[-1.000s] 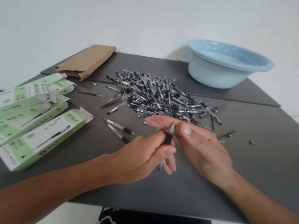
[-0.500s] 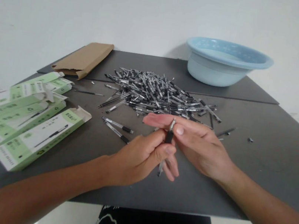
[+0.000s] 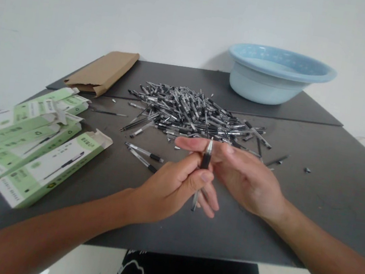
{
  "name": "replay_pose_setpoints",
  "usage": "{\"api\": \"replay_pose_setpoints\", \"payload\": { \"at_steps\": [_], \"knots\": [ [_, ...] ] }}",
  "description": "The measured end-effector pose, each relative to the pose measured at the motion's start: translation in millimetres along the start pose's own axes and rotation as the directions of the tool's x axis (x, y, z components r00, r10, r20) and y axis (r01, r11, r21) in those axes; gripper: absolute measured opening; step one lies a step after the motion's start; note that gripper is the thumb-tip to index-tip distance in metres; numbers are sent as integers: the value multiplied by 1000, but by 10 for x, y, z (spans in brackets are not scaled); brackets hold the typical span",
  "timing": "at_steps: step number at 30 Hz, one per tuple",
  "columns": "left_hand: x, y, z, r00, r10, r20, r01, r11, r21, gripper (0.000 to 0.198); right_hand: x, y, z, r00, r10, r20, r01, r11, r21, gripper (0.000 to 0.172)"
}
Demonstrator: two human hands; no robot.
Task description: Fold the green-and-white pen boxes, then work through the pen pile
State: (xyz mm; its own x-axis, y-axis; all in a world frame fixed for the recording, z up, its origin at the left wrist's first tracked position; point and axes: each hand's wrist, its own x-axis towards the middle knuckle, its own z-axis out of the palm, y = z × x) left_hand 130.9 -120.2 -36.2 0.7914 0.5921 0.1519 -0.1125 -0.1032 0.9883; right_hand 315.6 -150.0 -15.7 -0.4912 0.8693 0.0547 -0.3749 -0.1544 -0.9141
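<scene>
A clear gel pen (image 3: 205,160) with a black grip and a silver cone tip stands nearly upright, tip up, above the near part of the table. My left hand (image 3: 175,186) is closed on it, thumb pressed just below the black grip. Around the tip, my right hand (image 3: 248,179) is open, its index finger stretched out behind the cone and its thumb apart from the pen. Some of my right fingers pass behind my left hand and are partly hidden. Two similar pens (image 3: 146,152) lie on the table left of my hands.
Beyond my hands spreads a large heap of pen parts (image 3: 186,110). Green-and-white pen boxes (image 3: 57,168) lie at the left, with a brown paper bag (image 3: 106,70) behind them. A light blue basin (image 3: 265,87) stands at the back right. Small parts (image 3: 307,170) lie scattered on the dark table (image 3: 295,209).
My right thumb has moved off the pen's cone tip to the right. The pen, still in my left hand, has shifted slightly up and left.
</scene>
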Motion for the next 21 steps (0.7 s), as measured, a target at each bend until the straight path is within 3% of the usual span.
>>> {"api": "replay_pose_setpoints", "payload": {
  "at_steps": [4, 11, 13, 18, 21],
  "knots": [
    [-2, 42, -6, 1000, -15, 13, 15, 1000, -23, 37, -9, -13, -26, 993, -81, -88, 71, 991, -110, 36],
    [18, 1, -74, 998, 49, 38, -53, 994, 98, 36, -1, -55, -42, 949, -220, -226, 130, 926, -355, 21],
    [16, 4, -74, 997, 53, 54, -58, 993, 106, 35, 2, -38, -45, 954, -218, -207, 142, 933, -331, 19],
    [-4, 28, -28, 998, 55, 37, -56, 998, 12, 34, 13, -5, -86, 994, -106, 9, 106, 984, -141, 40],
    [2, 19, -25, 998, 53, 46, -55, 998, 32, 34, 22, -15, -117, 974, -212, -77, 185, 947, -264, 20]
  ]
}}
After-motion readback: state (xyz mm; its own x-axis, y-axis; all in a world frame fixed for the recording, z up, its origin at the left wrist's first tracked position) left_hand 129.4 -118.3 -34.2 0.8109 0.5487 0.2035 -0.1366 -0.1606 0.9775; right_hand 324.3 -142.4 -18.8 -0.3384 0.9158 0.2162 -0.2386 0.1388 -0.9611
